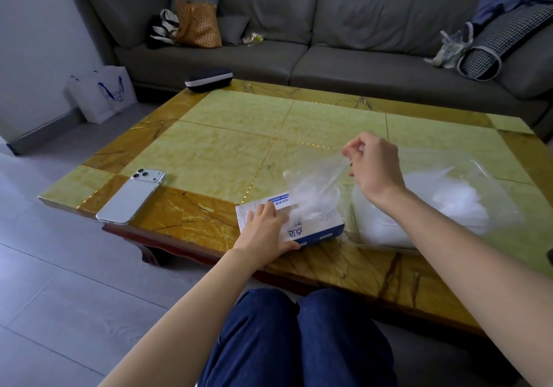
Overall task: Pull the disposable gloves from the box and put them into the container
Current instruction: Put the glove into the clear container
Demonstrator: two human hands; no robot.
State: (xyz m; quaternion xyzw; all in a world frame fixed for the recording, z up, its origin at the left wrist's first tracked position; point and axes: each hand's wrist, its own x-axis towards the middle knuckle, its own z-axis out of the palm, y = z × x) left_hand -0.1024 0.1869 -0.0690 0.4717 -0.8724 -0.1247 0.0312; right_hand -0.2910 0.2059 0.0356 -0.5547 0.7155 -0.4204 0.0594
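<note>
Table (227, 147): box (317, 228), container (389, 244), phone (131, 198)

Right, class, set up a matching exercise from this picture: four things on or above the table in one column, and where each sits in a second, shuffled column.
Things:
1. phone
2. box
3. glove
4. black case

Places:
A. pinched in the right hand
B. far table edge, by the sofa
C. near left corner of the table
D. under the left hand

Pairs: 1-C, 2-D, 3-A, 4-B
</note>
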